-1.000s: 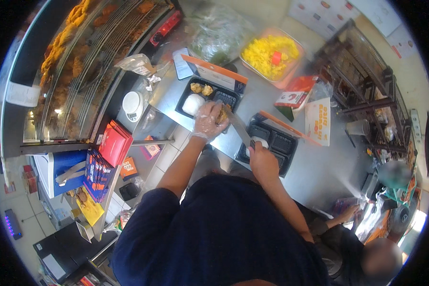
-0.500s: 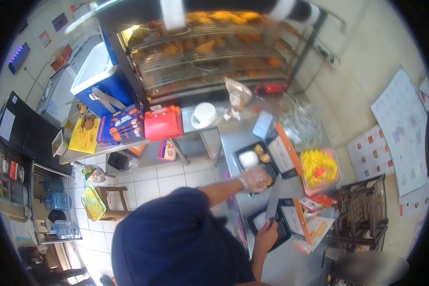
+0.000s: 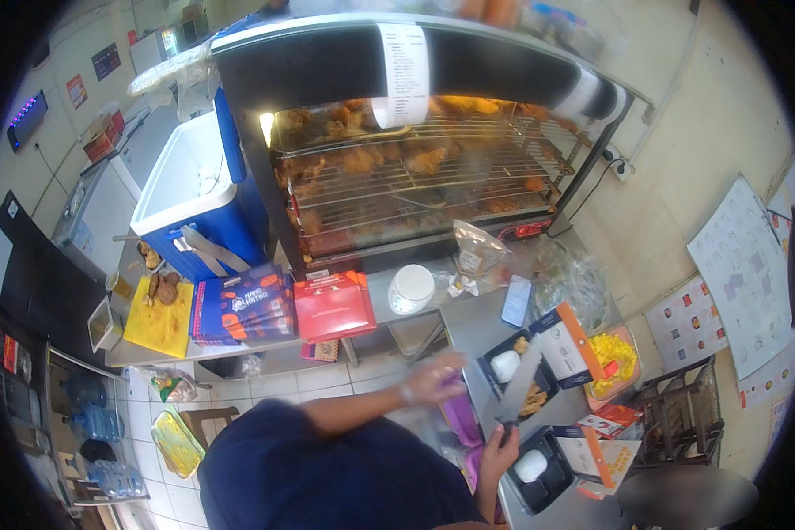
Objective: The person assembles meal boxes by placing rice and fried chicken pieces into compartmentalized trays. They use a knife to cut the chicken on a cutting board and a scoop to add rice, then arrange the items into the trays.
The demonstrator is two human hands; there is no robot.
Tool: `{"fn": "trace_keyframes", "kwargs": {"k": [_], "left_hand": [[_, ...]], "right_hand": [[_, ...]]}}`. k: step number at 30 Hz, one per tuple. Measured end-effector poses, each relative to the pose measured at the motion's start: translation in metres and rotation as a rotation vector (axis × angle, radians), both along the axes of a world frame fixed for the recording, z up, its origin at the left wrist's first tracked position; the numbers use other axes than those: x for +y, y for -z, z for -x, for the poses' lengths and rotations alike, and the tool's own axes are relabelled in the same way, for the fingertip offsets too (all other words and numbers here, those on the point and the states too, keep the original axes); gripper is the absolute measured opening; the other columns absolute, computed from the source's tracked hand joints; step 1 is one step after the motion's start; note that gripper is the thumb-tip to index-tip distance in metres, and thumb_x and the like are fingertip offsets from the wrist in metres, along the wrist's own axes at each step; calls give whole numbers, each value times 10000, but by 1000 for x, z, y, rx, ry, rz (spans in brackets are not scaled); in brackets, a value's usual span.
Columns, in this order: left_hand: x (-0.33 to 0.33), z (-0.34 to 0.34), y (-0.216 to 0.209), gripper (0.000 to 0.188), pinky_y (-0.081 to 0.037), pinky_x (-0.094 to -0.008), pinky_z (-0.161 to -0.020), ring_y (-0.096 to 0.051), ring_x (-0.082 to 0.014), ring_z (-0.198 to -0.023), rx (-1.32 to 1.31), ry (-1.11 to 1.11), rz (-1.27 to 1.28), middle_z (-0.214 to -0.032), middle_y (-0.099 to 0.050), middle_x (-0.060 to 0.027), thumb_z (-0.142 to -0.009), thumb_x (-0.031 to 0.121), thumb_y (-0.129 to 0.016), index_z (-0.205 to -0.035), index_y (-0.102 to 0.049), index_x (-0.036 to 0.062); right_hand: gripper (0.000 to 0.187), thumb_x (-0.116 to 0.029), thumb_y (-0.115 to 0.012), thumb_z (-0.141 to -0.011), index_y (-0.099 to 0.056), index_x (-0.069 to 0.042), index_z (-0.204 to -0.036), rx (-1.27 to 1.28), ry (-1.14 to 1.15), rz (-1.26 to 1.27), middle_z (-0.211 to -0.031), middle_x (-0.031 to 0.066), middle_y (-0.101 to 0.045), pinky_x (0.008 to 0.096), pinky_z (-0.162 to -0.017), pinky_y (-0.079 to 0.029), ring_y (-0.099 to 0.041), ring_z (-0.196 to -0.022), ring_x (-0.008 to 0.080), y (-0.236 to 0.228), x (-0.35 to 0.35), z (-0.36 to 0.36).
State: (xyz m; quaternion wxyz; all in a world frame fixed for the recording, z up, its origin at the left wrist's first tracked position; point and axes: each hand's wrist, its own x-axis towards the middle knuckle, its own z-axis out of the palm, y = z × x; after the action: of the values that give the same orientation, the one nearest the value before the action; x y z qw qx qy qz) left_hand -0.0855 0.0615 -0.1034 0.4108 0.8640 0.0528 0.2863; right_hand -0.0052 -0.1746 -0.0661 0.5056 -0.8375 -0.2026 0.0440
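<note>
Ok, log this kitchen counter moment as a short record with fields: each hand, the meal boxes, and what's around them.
left hand: left hand, blurred, above a purple thing at the counter edge; grip cannot be told
right hand: right hand shut on a long knife, blade pointing up over the boxes
near box: black meal box with a white mound
far box: second black meal box with a white mound and fried pieces, lid open
behind: warming cabinet with fried food on racks
left: blue cooler
</note>
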Motion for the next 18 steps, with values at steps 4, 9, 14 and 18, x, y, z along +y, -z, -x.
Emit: {"fn": "trace_keyframes", "kwargs": {"k": [4, 9, 14, 18], "left_hand": [[75, 121, 4, 391, -432, -391, -991, -580, -284, -1120, 185, -337, 126, -1210, -604, -145, -929, 269, -577, -1229, -563, 18], [124, 201, 37, 448, -516, -338, -871, -654, -211, -925, -127, -445, 877, -977, -668, -108, -985, 379, -492, -1148, -578, -29], [118, 207, 39, 538, -508, -366, -895, -646, -238, -961, -201, -558, 1051, -1050, -652, -157, -973, 472, -460, -1127, -570, -31], [93, 212, 47, 536, -490, -372, -917, -645, -254, -966, -86, -599, 887, -1065, -650, -150, -977, 485, -437, -1103, -579, -17]], "right_hand": [[331, -243, -629, -888, -585, 48, -1038, 141, -198, -63, -904, 178, -647, 390, -784, -475, -625, -846, 294, 26, 72, 35], [357, -272, -697, -817, -606, 27, -991, 174, -380, -1, -861, 166, -644, 360, -709, -487, -629, -781, 262, 36, 122, 71], [301, -236, -717, -799, -607, 12, -931, 208, -528, 55, -741, 91, -614, 318, -613, -454, -566, -658, 168, 10, 148, 79], [269, -234, -723, -801, -583, -6, -832, 274, -595, -126, -622, 34, -539, 285, -536, -400, -485, -565, 117, 2, 164, 81]]}}
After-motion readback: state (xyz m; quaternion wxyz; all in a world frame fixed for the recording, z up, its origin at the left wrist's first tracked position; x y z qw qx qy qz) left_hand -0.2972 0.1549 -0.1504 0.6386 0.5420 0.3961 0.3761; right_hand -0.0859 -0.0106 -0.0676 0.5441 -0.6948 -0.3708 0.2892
